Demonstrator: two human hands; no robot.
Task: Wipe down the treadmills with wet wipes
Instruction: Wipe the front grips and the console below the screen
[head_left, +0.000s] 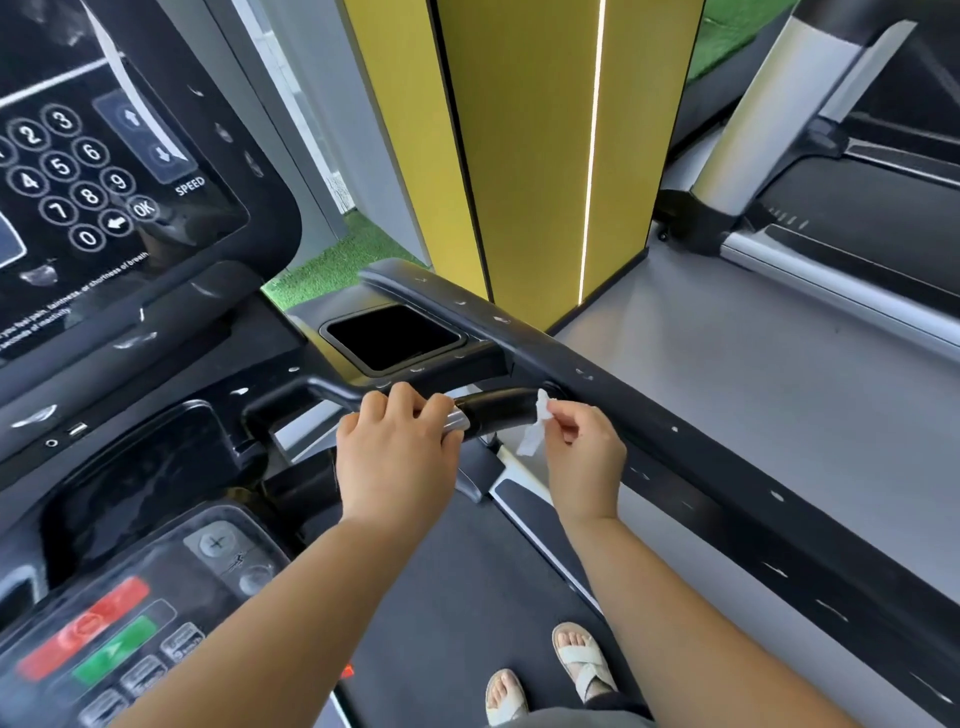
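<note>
The left hand (399, 446) has its fingers curled round the treadmill (467, 597) bar (498, 413). The right hand (587, 452) pinches a wipe (533, 431) at the bar's right end.

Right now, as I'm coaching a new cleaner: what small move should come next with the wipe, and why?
Probably wrap the wet wipe round the black handle and draw it toward the left hand. The right hand only pinches the wipe at the handle's end, most of it dangling, while the left hand grips the silver section.
</note>
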